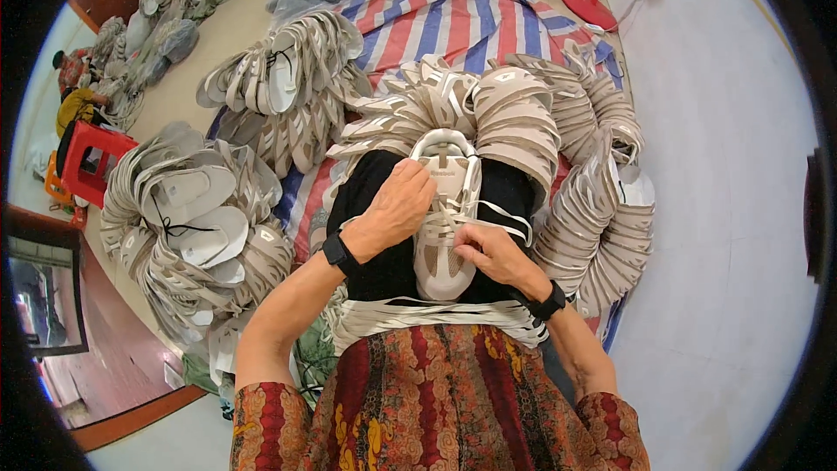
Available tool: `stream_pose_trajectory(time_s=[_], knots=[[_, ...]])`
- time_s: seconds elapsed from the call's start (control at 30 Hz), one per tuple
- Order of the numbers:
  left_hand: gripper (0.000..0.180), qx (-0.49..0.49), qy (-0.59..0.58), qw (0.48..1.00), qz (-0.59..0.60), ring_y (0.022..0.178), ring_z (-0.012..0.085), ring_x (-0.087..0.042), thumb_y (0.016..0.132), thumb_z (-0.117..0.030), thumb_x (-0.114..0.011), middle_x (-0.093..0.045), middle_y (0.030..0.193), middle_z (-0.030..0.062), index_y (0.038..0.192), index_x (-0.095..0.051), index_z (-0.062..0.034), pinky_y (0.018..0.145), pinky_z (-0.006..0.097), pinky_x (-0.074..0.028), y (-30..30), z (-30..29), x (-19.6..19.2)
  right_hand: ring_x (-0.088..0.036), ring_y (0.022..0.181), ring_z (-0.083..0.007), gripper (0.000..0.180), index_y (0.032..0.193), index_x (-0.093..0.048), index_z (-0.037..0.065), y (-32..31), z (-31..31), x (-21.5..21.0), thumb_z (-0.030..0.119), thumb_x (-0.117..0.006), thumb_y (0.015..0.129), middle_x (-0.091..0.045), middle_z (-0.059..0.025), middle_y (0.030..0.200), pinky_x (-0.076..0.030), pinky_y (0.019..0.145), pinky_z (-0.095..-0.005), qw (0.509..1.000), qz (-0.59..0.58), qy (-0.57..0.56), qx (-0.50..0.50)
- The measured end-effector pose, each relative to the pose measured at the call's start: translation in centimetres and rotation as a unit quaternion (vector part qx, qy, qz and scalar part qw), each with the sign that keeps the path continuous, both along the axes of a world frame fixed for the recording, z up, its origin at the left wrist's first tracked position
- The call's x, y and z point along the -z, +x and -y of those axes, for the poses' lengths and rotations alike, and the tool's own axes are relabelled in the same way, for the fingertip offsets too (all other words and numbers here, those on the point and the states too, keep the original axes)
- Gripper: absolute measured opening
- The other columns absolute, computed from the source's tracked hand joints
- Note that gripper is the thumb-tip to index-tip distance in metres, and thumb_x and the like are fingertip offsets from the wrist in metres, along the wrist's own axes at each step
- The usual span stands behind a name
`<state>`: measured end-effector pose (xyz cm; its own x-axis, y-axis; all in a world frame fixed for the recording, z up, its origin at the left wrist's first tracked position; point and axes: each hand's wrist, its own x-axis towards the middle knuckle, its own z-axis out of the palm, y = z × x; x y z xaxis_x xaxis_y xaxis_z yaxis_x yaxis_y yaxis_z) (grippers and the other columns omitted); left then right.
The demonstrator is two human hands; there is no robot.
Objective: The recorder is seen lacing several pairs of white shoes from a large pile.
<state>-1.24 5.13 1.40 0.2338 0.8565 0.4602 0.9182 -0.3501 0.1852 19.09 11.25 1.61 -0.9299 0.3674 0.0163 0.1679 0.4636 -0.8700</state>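
Note:
A beige and white shoe upper (440, 266) lies on my lap, toe toward me, over black cloth (377, 179). My left hand (397, 205) rests on its left side near the tongue and grips it. My right hand (488, 249) pinches a white lace (506, 214) at the eyelets on the right side. Both wrists wear black bands. A bundle of white laces (418, 314) lies across my lap below the shoe.
Curved stacks of beige shoe uppers (593, 209) ring me on the right, ahead and to the left (200, 218), lying on a red, white and blue striped sheet (453, 22). A red plastic stool (87, 157) stands at the left, a red fan base (588, 4) at the far right.

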Motion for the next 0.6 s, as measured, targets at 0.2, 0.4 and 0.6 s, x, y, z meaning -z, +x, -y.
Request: stream_pose_trajectory(time_s=[0.2,0.4,0.6], knots=[[0.011,-0.022,0.024,0.994,0.102,0.079,0.028,-0.047,0.068,-0.006,-0.057,-0.047,0.075,0.01,0.074,-0.049,-0.0044,0.077,0.038,-0.037,0.8,-0.1,1.1,-0.057,0.075,-0.0298,0.015,0.086,-0.057,0.001,0.1,-0.5,-0.9,0.014,-0.058,0.08,-0.06,-0.0126,0.088,-0.046,0.065,-0.0329,0.982,-0.128,0.125,0.054],[0.016,-0.056,-0.021,0.973,0.224,0.08,0.0304,-0.048,0.066,0.0,-0.06,-0.048,0.074,0.0101,0.075,-0.049,-0.0044,0.078,0.038,-0.037,0.7,-0.1,1.1,-0.063,0.061,-0.0173,0.014,0.086,-0.063,-0.001,-2.1,-2.4,-1.0,0.009,-0.058,0.079,-0.062,-0.0114,0.07,-0.047,0.056,-0.0272,0.985,-0.025,0.022,0.17],[0.018,-0.08,-0.014,0.954,0.288,0.081,0.0311,-0.049,0.063,0.005,-0.059,-0.049,0.073,0.011,0.074,-0.048,-0.0041,0.083,0.039,-0.037,1.6,-0.3,1.2,-0.06,0.048,-0.0178,0.013,0.078,-0.061,-0.003,-3.4,-3.1,-0.6,0.01,-0.06,0.077,-0.062,-0.0131,0.064,-0.045,0.048,-0.0265,0.983,0.028,-0.1,0.152]])
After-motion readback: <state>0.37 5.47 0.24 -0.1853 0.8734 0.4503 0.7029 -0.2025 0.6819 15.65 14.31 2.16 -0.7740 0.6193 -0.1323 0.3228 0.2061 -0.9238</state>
